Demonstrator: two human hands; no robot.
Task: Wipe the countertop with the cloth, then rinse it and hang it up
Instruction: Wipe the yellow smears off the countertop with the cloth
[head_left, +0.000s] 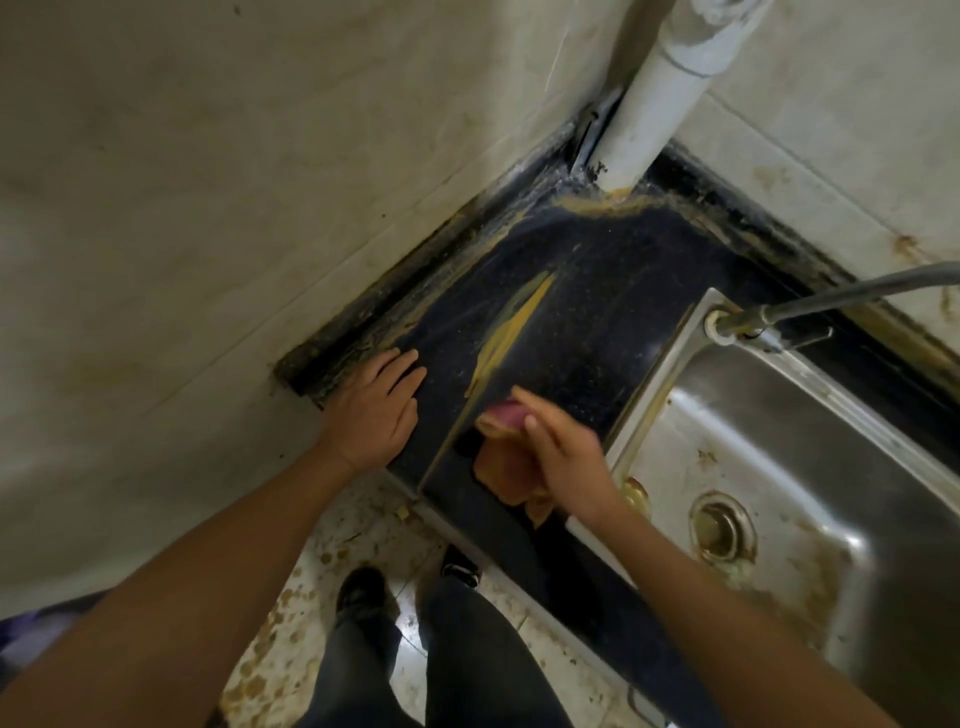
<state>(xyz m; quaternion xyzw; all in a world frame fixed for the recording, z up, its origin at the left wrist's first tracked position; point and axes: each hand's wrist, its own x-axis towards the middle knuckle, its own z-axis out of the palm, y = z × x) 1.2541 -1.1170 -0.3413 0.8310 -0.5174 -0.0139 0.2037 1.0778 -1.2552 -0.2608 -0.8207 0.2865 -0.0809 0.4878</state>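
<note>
head view: the cloth (506, 470), pinkish-orange and bunched, lies at the front edge of the counter (597, 312) under the right hand (569, 462), whose straight fingers press on it without curling round. the left hand (376, 408) lies apart to the left, flat and spread on the dark top, holding nothing, near the counter's left end. a yellow smear (514, 332) runs from the cloth toward the back corner, where a white pipe (654, 119) stands. the sink (779, 467) rim lies just right of the right hand. dark surface stretches behind both hands.
</note>
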